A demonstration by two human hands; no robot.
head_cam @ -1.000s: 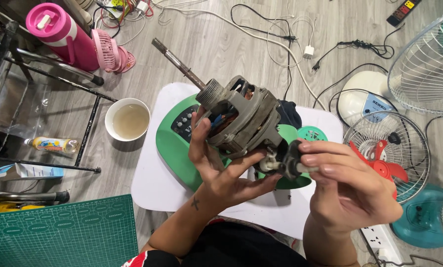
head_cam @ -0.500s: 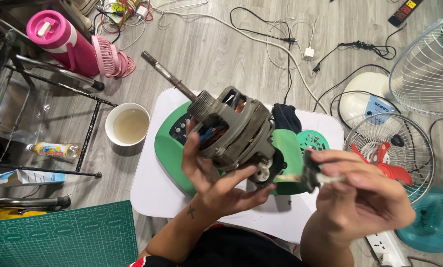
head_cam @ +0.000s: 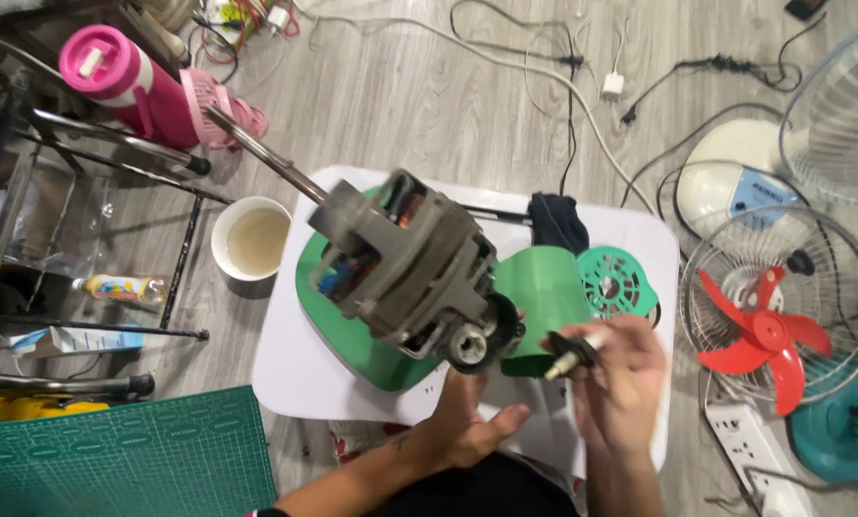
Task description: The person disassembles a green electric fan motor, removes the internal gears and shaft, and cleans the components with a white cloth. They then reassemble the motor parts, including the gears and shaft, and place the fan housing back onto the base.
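A grey fan motor (head_cam: 405,263) with a long steel shaft pointing up-left is held above a small white table (head_cam: 304,373). My left hand (head_cam: 472,421) supports the motor from underneath, palm up. My right hand (head_cam: 620,373) is just right of the motor's rear end and pinches a small black part with a pale stub (head_cam: 570,354), pulled clear of the motor. Under the motor lies a green fan housing (head_cam: 544,287), with a green round vented cap (head_cam: 615,280) beside it.
A white cup of cloudy liquid (head_cam: 250,239) stands on the floor left of the table. A pink bottle (head_cam: 127,81) and a metal rack (head_cam: 27,220) are at the left, a green cutting mat (head_cam: 122,460) at the bottom left. Fans with a red blade (head_cam: 764,330), cables and a power strip (head_cam: 749,450) lie to the right.
The motor has tilted and come lower over the table. My right hand has drawn the small black part away from the motor's rear end, down and to the right.
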